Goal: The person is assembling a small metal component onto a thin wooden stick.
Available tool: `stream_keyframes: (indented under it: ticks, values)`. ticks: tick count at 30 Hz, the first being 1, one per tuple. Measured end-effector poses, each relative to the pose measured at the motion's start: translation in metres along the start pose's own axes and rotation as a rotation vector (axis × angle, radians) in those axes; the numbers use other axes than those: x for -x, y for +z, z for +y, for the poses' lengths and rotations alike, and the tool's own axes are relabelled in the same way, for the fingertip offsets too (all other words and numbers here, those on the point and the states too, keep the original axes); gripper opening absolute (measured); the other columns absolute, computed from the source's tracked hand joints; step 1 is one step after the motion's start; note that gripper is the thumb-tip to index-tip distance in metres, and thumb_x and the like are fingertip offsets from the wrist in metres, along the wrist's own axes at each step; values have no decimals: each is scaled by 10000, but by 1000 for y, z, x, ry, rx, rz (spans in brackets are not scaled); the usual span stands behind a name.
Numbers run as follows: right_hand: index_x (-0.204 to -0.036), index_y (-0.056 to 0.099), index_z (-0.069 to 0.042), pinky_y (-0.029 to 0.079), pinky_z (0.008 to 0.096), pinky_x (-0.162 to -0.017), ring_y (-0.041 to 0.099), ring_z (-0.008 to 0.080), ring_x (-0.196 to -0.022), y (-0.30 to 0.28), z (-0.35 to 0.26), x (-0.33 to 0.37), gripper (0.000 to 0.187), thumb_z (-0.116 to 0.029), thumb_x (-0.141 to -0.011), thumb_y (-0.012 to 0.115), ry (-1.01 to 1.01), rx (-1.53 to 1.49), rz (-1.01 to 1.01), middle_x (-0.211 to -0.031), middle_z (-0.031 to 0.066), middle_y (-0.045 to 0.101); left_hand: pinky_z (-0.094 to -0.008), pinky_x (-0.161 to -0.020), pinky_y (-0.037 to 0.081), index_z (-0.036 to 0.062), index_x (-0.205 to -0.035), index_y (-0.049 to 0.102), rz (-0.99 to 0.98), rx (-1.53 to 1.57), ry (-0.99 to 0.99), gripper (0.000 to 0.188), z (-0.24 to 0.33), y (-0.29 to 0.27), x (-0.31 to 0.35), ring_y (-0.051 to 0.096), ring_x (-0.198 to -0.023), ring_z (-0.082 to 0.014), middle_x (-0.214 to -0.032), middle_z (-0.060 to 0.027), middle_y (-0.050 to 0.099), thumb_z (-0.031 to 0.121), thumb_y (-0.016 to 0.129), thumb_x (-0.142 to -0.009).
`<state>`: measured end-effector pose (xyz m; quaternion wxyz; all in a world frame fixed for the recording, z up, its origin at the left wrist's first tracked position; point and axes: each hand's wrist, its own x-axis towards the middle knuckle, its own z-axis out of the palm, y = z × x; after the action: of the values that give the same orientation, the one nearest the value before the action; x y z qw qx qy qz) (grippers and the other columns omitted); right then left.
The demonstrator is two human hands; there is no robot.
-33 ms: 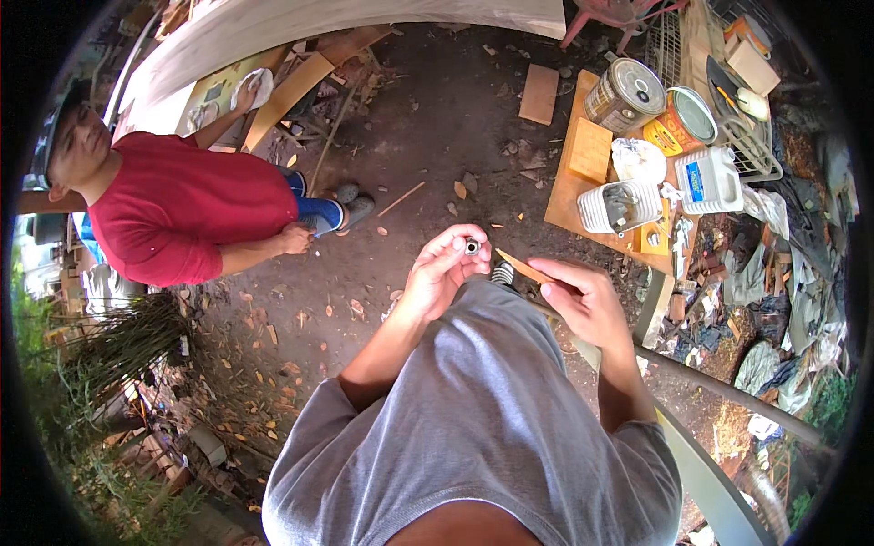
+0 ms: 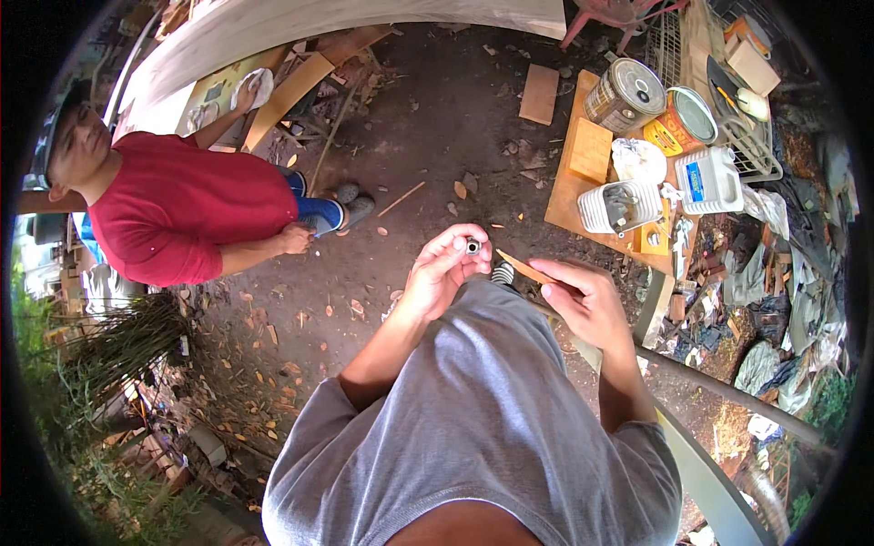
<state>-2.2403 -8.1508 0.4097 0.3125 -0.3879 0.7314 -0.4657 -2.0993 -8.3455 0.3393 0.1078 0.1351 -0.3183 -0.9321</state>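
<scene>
Between the thumb and fingers of my left hand (image 2: 442, 273) is a small, shiny metal cylinder (image 2: 472, 247), its round dark opening showing. My exact reading of its kind stops there; it resembles a nozzle or a socket. My right hand (image 2: 583, 300) pinches a thin wooden stick (image 2: 523, 267) whose narrow end points toward the metal piece. A small gap separates the two. Both hands are held in front of my grey shirt, and part of the stick is hidden under my right fingers.
At left stands a person in a red shirt (image 2: 196, 205), one hand on a white cloth (image 2: 255, 89). To the right, a wooden board (image 2: 569, 205) bears paint cans (image 2: 633, 91), a white basket (image 2: 596, 214) and a white jug (image 2: 710, 180). A metal pipe (image 2: 728, 393) crosses near my right elbow.
</scene>
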Motion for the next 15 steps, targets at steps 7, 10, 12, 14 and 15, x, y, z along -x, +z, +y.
stream_keyframes:
  ticks: [7,10,12,14,15]
  values:
    - [-1168,682,-82,457,311,-567,586,223,-602,-4,-20,2,332,-42,-841,634,-35,254,7,-768,139,609,-322,-849,494,28,-1121,575,10,-107,53,332,0,3,-2,603,-883,-163,-969,-80,616,327,569,-974]
    - [-1175,681,-116,461,362,-546,575,282,-583,-1,-26,2,353,-37,-836,626,-98,366,63,-743,132,587,-314,-852,492,26,-1124,585,25,-178,84,328,0,1,-2,603,-895,-157,-979,-74,621,318,573,-975]
    - [-1197,671,-154,461,406,-536,576,287,-576,-2,-34,2,376,-52,-840,617,-67,485,29,-699,109,552,-297,-850,490,13,-1123,607,25,-375,151,327,0,0,-1,604,-907,-144,-995,-64,627,305,570,-980]
    - [-1218,658,-170,462,410,-533,580,279,-581,-2,-35,1,386,-72,-848,612,-83,541,15,-697,98,538,-284,-844,481,17,-1127,611,30,-450,161,293,3,4,0,590,-906,-122,-988,-47,626,271,573,-984]
    - [-1238,645,-185,463,414,-531,584,270,-586,-3,-36,0,396,-91,-855,608,-102,596,-3,-695,87,524,-272,-839,472,22,-1131,615,39,-525,174,260,5,6,1,577,-904,-100,-980,-30,625,236,576,-988]
